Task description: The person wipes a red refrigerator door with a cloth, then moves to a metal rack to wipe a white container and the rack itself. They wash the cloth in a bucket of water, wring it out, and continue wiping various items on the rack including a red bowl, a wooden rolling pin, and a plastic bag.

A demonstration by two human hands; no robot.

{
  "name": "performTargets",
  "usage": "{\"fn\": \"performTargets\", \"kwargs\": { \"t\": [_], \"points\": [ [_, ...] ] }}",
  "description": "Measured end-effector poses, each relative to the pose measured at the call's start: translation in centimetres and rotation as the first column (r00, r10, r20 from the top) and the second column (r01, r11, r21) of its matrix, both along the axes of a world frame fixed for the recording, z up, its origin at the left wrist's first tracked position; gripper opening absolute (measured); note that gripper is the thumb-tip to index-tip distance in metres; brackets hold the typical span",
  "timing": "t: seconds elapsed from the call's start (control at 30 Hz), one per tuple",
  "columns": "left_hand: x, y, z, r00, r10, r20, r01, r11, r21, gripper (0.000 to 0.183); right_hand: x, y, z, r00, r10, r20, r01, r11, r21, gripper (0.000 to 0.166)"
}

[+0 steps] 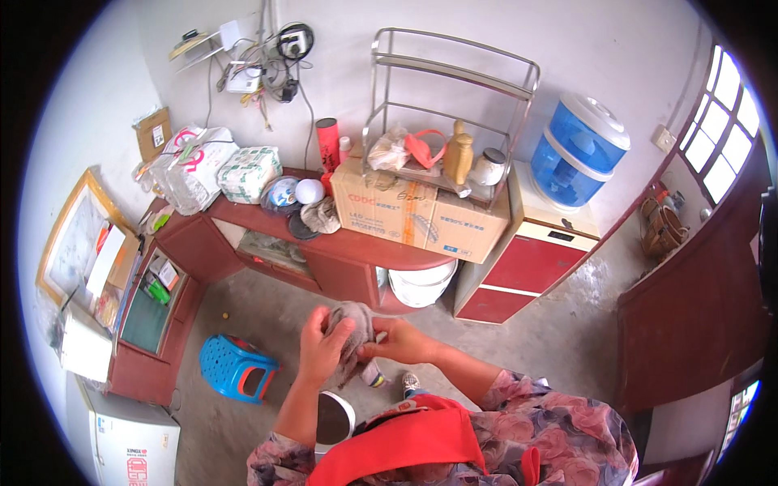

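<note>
A crumpled grey-brown cloth (358, 331) is held up between my two hands, above the concrete floor. My left hand (324, 343) grips its left side, with the thumb over the top. On the right, my right hand (395, 341) pinches the cloth's edge between thumb and fingers. Below my hands stands a white bucket (348, 406) with a dark inside, partly hidden by my red apron (401, 440). One of my shoes (411, 381) shows beside it.
A blue plastic stool (234, 367) stands at the left. Ahead runs a red-brown cabinet (267, 228) bearing bags and a cardboard box (383, 209) under a metal rack (456, 64). A white tub (422, 285) sits below, and a water dispenser (529, 261) stands at the right.
</note>
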State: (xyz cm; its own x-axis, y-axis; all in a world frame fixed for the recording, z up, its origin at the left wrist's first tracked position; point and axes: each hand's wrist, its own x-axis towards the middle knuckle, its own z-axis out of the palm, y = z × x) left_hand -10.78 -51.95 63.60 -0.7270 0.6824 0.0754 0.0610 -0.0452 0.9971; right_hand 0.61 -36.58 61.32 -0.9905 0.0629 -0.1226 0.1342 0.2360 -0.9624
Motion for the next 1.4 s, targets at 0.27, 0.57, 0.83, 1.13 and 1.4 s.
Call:
{"fn": "performTargets", "kwargs": {
  "t": [0.27,0.57,0.83,1.13,1.4],
  "points": [
    [-5.8,8.5,10.0,0.855,-0.389,-0.342,0.297,0.909,-0.291,0.047,1.3,12.4,5.2,0.923,-0.378,-0.068,0.188,0.600,-0.777,0.024],
    [-10.2,16.0,10.8,0.808,0.113,-0.578,-0.146,0.989,-0.011,0.028,1.6,20.3,9.3,0.803,-0.560,-0.206,0.427,0.780,-0.457,0.026],
    [-16.8,20.7,10.6,0.641,-0.758,0.121,0.608,0.597,0.523,0.048,-0.4,21.5,11.8,0.744,-0.649,-0.162,0.412,0.635,-0.654,0.027],
    [-27.3,22.9,10.2,0.175,-0.909,0.379,0.754,0.371,0.542,0.026,-4.0,21.0,15.7,0.664,-0.653,-0.365,0.545,0.756,-0.363,0.031],
    [-22.1,27.8,7.3,0.894,-0.398,0.204,0.147,0.691,0.707,0.043,-18.3,17.2,24.3,0.883,-0.028,-0.468,-0.095,0.967,-0.238,0.043]
  ]
}}
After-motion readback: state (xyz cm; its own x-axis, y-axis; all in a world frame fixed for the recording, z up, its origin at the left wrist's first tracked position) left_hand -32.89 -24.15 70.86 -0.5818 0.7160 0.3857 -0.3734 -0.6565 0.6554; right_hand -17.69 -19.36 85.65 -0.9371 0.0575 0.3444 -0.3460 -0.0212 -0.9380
